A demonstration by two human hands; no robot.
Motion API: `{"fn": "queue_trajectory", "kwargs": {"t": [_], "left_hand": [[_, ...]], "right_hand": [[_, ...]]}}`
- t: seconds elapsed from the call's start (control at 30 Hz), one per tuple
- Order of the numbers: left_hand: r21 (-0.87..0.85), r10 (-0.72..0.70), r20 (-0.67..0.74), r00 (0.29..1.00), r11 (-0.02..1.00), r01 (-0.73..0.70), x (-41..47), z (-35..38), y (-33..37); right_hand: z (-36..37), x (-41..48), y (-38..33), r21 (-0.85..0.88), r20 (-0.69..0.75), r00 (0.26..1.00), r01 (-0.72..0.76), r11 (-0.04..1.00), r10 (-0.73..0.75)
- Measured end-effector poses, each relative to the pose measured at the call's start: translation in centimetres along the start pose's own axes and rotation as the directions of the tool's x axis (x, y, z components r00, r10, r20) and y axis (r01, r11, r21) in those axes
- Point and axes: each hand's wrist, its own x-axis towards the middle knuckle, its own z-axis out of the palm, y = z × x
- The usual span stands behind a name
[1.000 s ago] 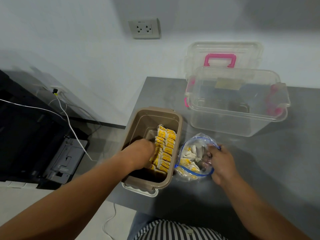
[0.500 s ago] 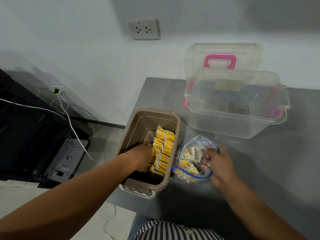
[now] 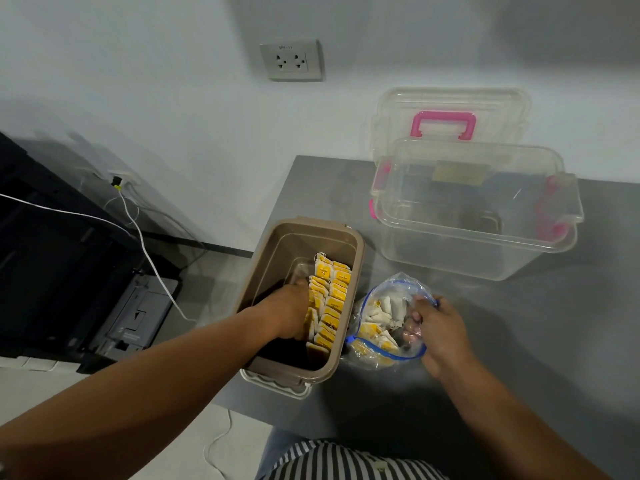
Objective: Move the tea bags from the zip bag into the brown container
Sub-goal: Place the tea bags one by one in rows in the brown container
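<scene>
The brown container point(image 3: 358, 258) stands at the table's left edge with a row of yellow-tagged tea bags point(image 3: 333, 289) standing along its right wall. My left hand point(image 3: 289, 311) reaches down inside it and touches the left side of that row; its fingers are hidden below the back of the hand. Right of the container lies the clear zip bag point(image 3: 372, 353) with a blue zip, with more tea bags point(image 3: 384, 308) inside. My right hand point(image 3: 441, 329) grips the bag's open mouth, fingers inside the plastic and thumb over the blue rim.
A large clear plastic box point(image 3: 478, 220) with pink latches stands behind the zip bag, its lid with a pink handle point(image 3: 443, 124) leaning on the wall. The grey table point(image 3: 519, 323) ends just left of the brown container. A printer point(image 3: 138, 313) and cables sit on the floor.
My left hand has stayed inside the brown container, shifting only slightly against the row of tea bags. My right hand has kept its hold on the zip bag's mouth.
</scene>
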Motion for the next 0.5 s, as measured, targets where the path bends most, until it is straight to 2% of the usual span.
{"fn": "queue_trajectory", "kwargs": {"t": [0.17, 0.4, 0.5], "left_hand": [[0.085, -0.011, -0.001, 1.0, 0.996, 0.011, 0.57, 0.01, 0.12], [0.096, 0.046, 0.016, 0.999, 0.994, -0.047, 0.26, -0.11, -0.11], [0.065, -0.003, 0.051, 0.999, 0.998, -0.001, 0.4, -0.38, -0.41]], "right_hand": [[-0.09, 0.13, 0.35, -0.007, -0.006, 1.0, -0.003, 1.0, 0.003], [-0.51, 0.41, 0.86, -0.024, 0.0, 1.0, 0.002, 1.0, -0.002], [-0.64, 0.44, 1.03, -0.006, 0.014, 1.0, -0.001, 1.0, 0.001]]}}
